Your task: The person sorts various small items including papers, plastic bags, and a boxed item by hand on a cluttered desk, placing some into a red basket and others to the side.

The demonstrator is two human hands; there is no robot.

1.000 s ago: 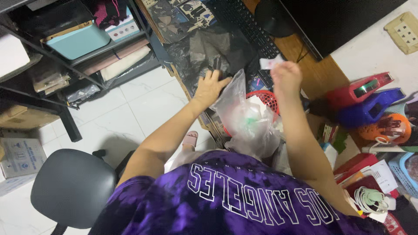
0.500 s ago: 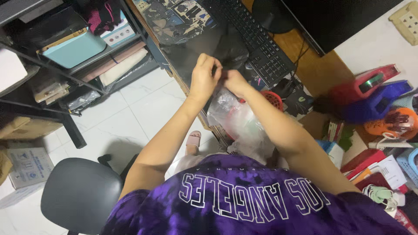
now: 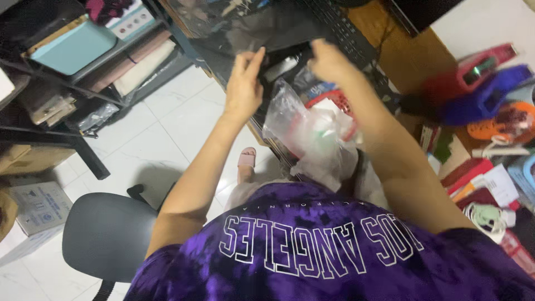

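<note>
My left hand and my right hand are raised over the desk edge, a hand's width apart. Each pinches an edge of a thin black plastic bag that stretches between them and lies back over the desk. Just below the hands stands a crumpled clear plastic bag with white and green things inside. It rests against a red mesh basket. What lies in the black bag is hidden.
A black keyboard lies beyond the hands. Red and blue tape dispensers and mixed clutter fill the right side. At left are a metal shelf with a teal box, a grey chair and a cardboard box.
A second ago my right hand held a small white scrap in the air. Both hands then met at the black bag and have now drawn apart, spreading its edge.
</note>
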